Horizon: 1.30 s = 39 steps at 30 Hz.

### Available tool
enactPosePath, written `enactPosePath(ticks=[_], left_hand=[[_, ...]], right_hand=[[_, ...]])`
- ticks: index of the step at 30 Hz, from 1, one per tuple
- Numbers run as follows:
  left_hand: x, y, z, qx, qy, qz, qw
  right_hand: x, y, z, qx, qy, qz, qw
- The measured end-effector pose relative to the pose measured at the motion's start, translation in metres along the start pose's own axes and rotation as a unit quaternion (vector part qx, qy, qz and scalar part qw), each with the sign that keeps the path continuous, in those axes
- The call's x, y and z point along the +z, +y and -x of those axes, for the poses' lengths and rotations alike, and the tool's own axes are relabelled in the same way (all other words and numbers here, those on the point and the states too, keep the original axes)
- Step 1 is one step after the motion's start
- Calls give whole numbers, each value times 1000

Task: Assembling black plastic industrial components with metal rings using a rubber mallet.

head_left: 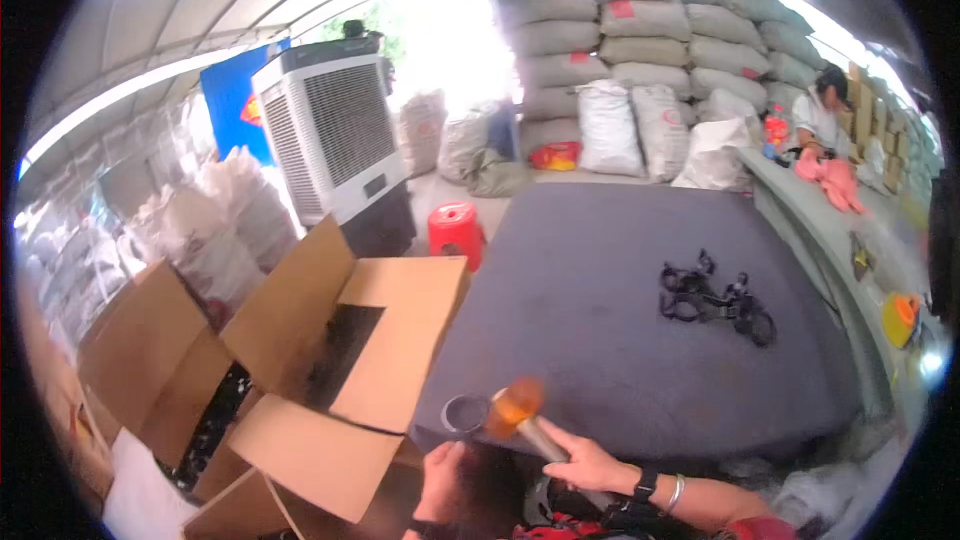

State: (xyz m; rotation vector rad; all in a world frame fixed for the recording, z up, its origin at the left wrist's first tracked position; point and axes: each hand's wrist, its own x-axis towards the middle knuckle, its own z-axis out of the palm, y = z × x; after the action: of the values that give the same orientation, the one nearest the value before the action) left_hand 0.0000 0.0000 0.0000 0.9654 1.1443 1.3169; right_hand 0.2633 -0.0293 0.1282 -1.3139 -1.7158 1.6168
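Observation:
My right hand [588,465] is wrapped round the handle of a mallet [518,405] with an amber-orange head, which is slightly blurred. The mallet head is above the near edge of the grey-covered table [600,260]. Just left of it, a dark round ring-shaped piece [466,414] shows at the table's near left corner. Below that ring my left hand [440,480] is closed, thumb up; what its fingers hold, if anything, is hidden. Farther right on the table lies a cluster of black looped parts [716,300], apart from both hands.
Open cardboard boxes [310,450] with black contents stand to my left. Beyond are an air cooler [350,130], a red stool [456,232] and stacked sacks [640,40]. A person [825,115] sits at the far right by a long bench [800,210] with pink cloth [832,180].

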Motion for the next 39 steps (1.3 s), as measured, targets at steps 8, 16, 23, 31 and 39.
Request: enactPosePath(ticks=[8, 16, 23, 31, 39], left_hand=[[-82, 55, 25, 76, 119, 186, 972], [-386, 28, 146, 265, 463, 239, 811], [-408, 5, 232, 106, 660, 157, 727], [-280, 61, 97, 234, 574, -55, 783], [-171, 76, 18, 163, 370, 23, 914]], right_hand=[[-14, 19, 6, -188, 143, -39, 971], [-38, 48, 0, -135, 240, -127, 953], [-47, 34, 13, -122, 248, -201, 940], [-69, 31, 53, -163, 408, -205, 874], [-130, 55, 127, -180, 658, -185, 707]])
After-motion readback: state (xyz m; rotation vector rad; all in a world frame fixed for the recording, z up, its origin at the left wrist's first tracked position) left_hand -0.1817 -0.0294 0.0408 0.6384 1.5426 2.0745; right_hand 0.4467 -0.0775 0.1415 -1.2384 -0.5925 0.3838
